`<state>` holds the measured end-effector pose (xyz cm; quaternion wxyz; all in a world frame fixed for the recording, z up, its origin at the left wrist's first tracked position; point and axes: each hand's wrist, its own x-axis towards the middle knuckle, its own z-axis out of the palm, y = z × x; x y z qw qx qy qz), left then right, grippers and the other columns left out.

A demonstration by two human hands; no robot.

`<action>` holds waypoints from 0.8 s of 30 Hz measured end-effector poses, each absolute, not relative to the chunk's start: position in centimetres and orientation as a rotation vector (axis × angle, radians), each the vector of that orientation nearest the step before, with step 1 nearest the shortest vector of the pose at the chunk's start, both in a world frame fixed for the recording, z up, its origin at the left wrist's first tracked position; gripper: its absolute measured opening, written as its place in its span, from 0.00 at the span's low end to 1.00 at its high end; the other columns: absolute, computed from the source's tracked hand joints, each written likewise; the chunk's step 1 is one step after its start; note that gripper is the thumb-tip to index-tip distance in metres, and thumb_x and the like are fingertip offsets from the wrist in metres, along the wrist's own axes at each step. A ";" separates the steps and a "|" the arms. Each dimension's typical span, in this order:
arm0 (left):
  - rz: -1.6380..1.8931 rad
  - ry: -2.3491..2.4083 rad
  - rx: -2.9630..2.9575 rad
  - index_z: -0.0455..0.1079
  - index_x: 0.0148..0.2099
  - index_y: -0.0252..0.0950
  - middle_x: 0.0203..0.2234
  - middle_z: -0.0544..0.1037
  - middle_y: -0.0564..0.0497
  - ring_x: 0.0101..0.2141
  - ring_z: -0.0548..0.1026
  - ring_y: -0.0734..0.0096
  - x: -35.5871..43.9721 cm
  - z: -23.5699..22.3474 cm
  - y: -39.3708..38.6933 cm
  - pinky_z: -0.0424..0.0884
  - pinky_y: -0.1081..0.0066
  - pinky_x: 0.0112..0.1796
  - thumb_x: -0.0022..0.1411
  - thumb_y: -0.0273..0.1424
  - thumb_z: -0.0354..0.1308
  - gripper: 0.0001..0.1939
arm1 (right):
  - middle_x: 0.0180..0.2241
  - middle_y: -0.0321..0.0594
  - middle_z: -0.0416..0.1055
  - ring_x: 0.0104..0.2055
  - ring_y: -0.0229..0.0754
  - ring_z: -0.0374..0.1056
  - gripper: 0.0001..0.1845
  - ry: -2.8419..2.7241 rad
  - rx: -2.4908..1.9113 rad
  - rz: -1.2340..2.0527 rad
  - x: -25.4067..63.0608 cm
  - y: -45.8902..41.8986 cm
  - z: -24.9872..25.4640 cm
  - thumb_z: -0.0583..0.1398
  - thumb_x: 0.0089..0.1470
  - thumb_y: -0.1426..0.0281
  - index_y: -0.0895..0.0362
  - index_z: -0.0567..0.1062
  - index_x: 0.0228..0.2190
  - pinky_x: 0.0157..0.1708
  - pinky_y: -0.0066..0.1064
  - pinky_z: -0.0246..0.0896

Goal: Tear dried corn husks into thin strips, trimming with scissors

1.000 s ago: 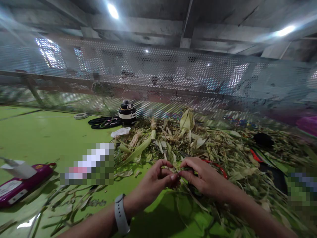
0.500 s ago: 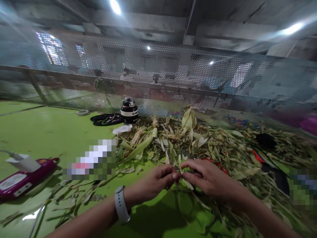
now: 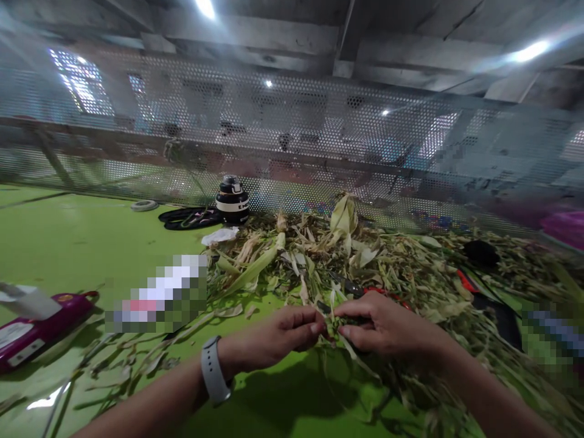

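Head: green table [image 3: 100, 240], concrete ceiling [image 3: 283, 36], left hand [image 3: 283, 333] and right hand [image 3: 383, 323] closed on sprig [image 3: 333, 326].

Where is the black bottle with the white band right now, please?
In the head view, the bottle stands left of centre on the green table, in front of the perforated screen, just right of the flat black item.

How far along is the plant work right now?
Possibly done: the loose leaves on the green table, though nothing proves they were handled. In hand: a small green sprig, between the fingertips of the left hand and right hand. Remaining: perhaps the big leafy heap beyond the hands; I can't tell worked from unworked there, so no firm stage.
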<state>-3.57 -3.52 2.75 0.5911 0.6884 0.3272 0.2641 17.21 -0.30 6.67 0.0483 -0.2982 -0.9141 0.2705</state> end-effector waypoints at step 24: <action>0.368 1.035 2.953 0.65 0.38 0.33 0.32 0.72 0.46 0.32 0.67 0.66 -3.9 2.4 -4.3 0.65 0.68 0.34 0.60 0.19 0.45 0.09 | 0.22 0.30 0.53 0.25 0.31 0.49 0.09 -2.580 -0.978 1.194 16.3 0.9 4.2 0.52 0.53 0.70 0.60 0.65 0.24 0.22 0.22 0.44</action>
